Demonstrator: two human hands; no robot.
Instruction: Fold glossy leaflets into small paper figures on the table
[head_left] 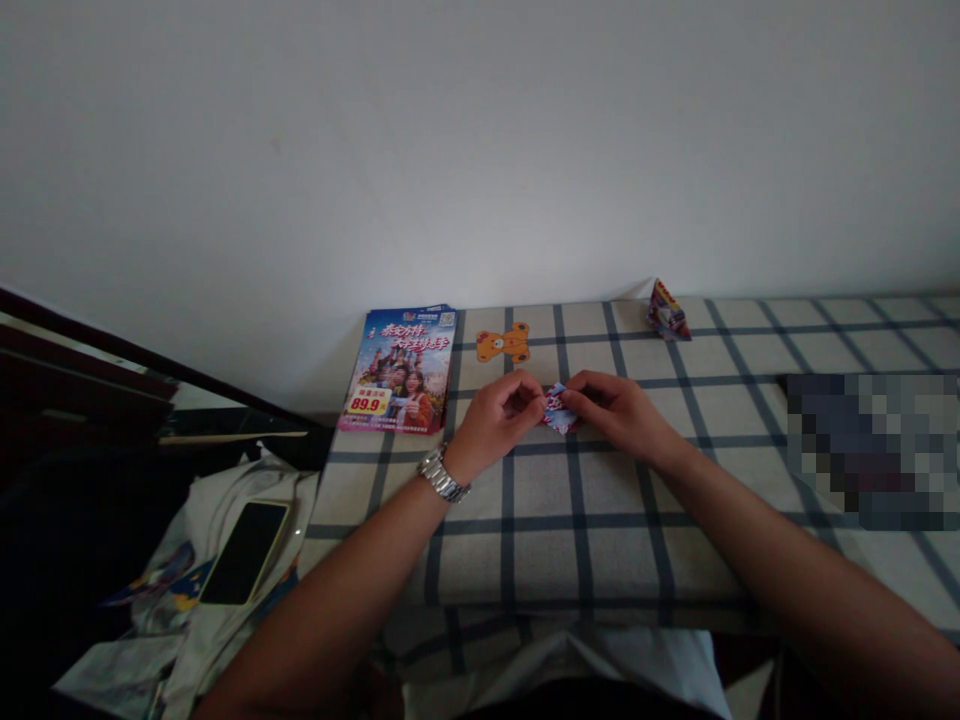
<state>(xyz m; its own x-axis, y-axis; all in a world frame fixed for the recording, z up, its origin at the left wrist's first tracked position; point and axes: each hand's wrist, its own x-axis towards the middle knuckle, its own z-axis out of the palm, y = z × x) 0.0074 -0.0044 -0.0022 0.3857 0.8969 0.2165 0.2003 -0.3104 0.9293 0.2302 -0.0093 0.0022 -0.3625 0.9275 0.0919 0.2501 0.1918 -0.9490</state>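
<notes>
A small folded piece of printed paper (557,410), red, white and blue, sits between my two hands just above the checked tablecloth (570,500). My left hand (496,412) pinches its left side with curled fingers; a metal watch is on that wrist. From the other side, my right hand (611,408) pinches the paper's right edge. Most of the paper is hidden by my fingers.
A stack of colourful flyers (399,368) lies at the table's far left. An orange bear-shaped cut-out (503,344) lies behind my hands. A folded paper shape (667,311) stands near the wall. A phone (244,552) rests on cloth left of the table. A blurred patch covers the right.
</notes>
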